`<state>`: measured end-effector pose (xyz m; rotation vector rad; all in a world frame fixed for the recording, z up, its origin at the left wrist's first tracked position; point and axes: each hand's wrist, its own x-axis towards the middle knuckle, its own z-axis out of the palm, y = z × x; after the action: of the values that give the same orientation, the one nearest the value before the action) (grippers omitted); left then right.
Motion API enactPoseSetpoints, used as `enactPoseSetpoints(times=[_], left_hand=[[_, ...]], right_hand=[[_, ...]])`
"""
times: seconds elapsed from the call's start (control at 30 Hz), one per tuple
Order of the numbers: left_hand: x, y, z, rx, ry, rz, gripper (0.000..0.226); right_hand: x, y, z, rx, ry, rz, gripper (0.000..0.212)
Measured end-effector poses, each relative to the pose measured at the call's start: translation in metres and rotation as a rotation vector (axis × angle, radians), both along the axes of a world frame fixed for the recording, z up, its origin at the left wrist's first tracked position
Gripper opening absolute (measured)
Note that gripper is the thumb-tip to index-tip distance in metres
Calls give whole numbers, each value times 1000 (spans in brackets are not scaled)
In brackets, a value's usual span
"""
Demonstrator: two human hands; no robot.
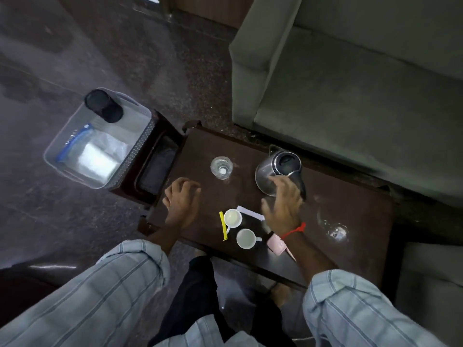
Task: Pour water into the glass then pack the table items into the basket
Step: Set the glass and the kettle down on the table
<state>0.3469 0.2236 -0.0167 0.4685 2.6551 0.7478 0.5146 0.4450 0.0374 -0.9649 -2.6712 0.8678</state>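
A steel kettle (271,169) with a black lid and handle stands at the back right of the dark wooden table (350,221). My right hand (283,204) hovers against its near side by the handle, fingers spread and not closed on it. A clear glass (221,167) stands upright to the kettle's left. My left hand (183,199) rests on the table near the left edge, fingers loosely curled, holding nothing. Two white cups (233,217) (246,238) sit near the front edge, with a yellow sachet (222,226) and a white sachet (250,212) beside them. A grey basket (130,146) stands to the left.
The basket sits on a lower stool and holds a black cylinder (103,105) and a zip bag (97,156). Another clear glass (334,227) lies at the table's right. A pink object (275,244) shows under my right wrist. A green sofa (350,83) borders the table behind.
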Motion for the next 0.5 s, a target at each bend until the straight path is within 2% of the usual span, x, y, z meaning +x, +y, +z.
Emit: enactPoseSetpoints(times=[0.1, 0.23, 0.4, 0.5], left_hand=[[-13, -28, 19, 25, 23, 162, 16], [-38, -77, 39, 14, 2, 321, 18], [-87, -141, 51, 17, -29, 428, 23], [-123, -171, 48, 31, -41, 479, 25]], right_hand=[[-31, -22, 13, -9, -87, 217, 69], [-87, -57, 29, -56, -126, 387, 68], [-190, -104, 39, -97, -169, 638, 69], [-264, -132, 39, -106, -223, 685, 69]])
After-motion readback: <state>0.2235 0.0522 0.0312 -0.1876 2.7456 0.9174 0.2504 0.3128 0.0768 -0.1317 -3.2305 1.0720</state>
